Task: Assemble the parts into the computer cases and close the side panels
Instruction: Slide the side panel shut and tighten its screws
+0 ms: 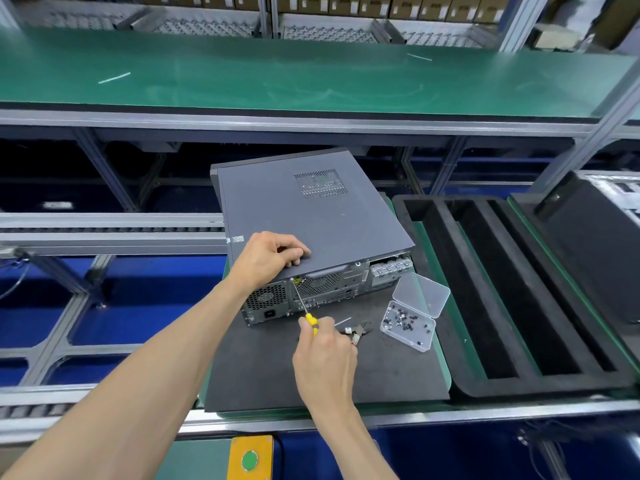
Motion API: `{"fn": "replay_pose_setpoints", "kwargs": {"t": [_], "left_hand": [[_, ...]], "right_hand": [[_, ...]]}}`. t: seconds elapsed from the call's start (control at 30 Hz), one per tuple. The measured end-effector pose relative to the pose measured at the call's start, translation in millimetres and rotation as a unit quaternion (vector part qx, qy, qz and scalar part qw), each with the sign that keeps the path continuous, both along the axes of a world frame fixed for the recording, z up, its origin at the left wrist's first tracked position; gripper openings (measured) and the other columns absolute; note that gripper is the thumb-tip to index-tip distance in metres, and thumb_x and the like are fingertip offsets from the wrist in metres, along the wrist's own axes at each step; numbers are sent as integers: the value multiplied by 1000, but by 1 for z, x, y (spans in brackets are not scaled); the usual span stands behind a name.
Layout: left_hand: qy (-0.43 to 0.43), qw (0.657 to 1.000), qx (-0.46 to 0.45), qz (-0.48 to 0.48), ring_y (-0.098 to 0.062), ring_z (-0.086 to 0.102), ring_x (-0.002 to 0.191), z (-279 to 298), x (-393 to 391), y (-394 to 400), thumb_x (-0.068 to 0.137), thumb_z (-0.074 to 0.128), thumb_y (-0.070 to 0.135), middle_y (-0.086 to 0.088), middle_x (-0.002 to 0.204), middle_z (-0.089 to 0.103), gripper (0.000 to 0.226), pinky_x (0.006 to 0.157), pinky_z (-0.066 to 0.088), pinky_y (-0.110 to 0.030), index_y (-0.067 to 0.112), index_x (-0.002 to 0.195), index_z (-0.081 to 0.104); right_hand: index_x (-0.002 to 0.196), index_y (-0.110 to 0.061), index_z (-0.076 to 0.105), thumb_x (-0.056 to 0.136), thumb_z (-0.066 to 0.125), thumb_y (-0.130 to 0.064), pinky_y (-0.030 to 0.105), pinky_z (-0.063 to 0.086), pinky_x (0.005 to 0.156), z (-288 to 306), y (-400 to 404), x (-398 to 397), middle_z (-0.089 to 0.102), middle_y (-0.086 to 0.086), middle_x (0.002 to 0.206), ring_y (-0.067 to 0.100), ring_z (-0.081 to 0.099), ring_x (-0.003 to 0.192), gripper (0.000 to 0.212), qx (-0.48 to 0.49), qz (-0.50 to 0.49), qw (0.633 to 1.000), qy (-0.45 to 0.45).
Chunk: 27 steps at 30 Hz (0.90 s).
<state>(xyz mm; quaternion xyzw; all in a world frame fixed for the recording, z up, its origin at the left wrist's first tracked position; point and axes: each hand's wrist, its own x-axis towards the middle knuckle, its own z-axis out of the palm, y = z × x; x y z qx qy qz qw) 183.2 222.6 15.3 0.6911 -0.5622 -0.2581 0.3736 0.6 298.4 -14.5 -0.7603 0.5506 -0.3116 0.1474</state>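
Computer case point(304, 220) lies on its side at centre frame, on a dark mat point(277, 368) on the bench, side panel point(277, 209) closed on top, rear ports facing the lower edge of the frame.

Left hand point(266, 258) rests on the panel's near corner — fingers curled loosely against the metal, holding nothing, pressing down.

Right hand point(323, 351), lower centre, wraps a yellow-handled screwdriver point(304, 306); grip pinching the handle, shaft angled up-left, tip at a screw point(292, 279) on the case's rear top edge.

Just right of the right hand: small pliers point(358, 330) and a thin white strip on the mat. Right of those, a clear plastic box point(408, 323) with lid hinged open — small dark screws inside.

Right of the frame: black foam tray point(502, 289) with long slots. Far right, part of another dark case point(595, 251). Green-topped shelf point(311, 77) across the upper frame. Green button on a yellow plate point(250, 459) at bottom centre.
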Motion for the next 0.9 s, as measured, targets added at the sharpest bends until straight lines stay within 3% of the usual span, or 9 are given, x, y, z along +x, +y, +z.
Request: {"fn": "replay_pose_setpoints", "kwargs": {"t": [0.07,0.17,0.27,0.33,0.5,0.63,0.77,0.83,0.9], "left_hand": [[1,1000,4,0,-3,58,64,-1,0,-1,95,65,11,8,72,71,22,69,47,-13,25,90,81],[11,1000,8,1,-1,57,63,-2,0,-1,95,64,11,9,71,71,24,68,45,-11,27,88,80],[26,1000,8,0,-2,57,63,-3,1,-1,95,63,10,7,72,71,25,67,46,-13,27,88,80],[32,999,5,0,-2,57,63,-4,1,-1,95,63,10,7,71,71,25,67,46,-12,28,88,80],[32,999,5,7,-3,60,64,-5,1,-2,95,64,11,6,71,72,22,66,50,-16,28,87,76],[53,998,-4,17,-8,61,61,-4,-2,-2,93,66,8,0,70,73,14,68,52,-21,18,83,68],[61,998,-13,22,-9,61,59,-2,-2,-1,92,66,10,-2,70,74,12,66,51,-18,13,81,64],[72,997,-17,23,-10,61,58,-1,-2,0,92,67,10,-3,70,74,13,63,50,-16,12,80,64],[77,997,-18,22,-11,62,59,-1,-2,0,93,67,11,-4,70,74,15,63,50,-17,12,79,63]], "right_hand": [[77,-13,60,104,47,-37,33,26,56,1,0,2,67,9,67,29,62,63,38,87,13,996,31],[78,-13,58,108,31,-36,37,26,66,-5,-4,6,69,6,78,27,54,75,47,244,5,967,-73],[92,-21,50,96,58,-35,35,39,67,-1,-3,3,66,-4,77,18,62,77,16,242,-22,956,-161],[95,-22,47,91,68,-29,34,44,71,-2,-3,-1,67,-4,85,16,64,82,22,218,-31,962,-160],[84,-17,53,100,59,-34,35,24,60,-3,3,2,64,5,68,28,55,62,24,100,-14,990,-98],[83,-22,46,109,26,-33,35,25,63,0,-6,3,69,7,85,29,62,83,35,160,-12,986,38],[92,-20,49,99,56,-38,35,30,67,3,-6,-2,65,-2,80,21,57,77,20,214,-13,969,-122],[95,-20,47,94,65,-30,34,30,67,3,-5,-3,67,1,85,23,60,82,20,199,-13,972,-128],[93,-16,51,98,60,-31,36,25,65,2,-4,-3,68,8,82,32,61,81,18,157,-11,983,-94]]}}
